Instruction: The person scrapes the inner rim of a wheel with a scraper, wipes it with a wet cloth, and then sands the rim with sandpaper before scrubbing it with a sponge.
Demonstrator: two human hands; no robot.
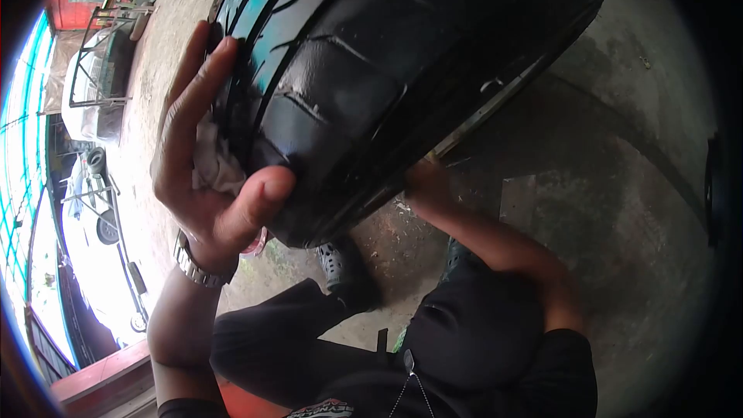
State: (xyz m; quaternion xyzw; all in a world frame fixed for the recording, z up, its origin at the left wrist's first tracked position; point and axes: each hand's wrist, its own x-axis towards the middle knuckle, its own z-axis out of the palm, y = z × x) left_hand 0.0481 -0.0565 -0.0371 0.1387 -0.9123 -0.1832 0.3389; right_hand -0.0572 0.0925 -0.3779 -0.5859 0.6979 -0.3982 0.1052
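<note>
A large black tire (364,70) with a grooved, shiny tread fills the upper middle of the head view, tilted. My left hand (205,162) reaches around the tread's left side, fingers raised and thumb on the near side. A crumpled whitish cloth (217,156) is held in its palm against the rubber. At the tire's lower edge, my right hand (426,183) grips it from below; its fingers are mostly hidden behind the tire and slightly blurred.
Below the tire are my dark clog (333,263) and the stained concrete floor (542,201). A vehicle (93,85) and metal frames stand at the far left, by a bright opening. A dark round object (713,190) is at the right edge.
</note>
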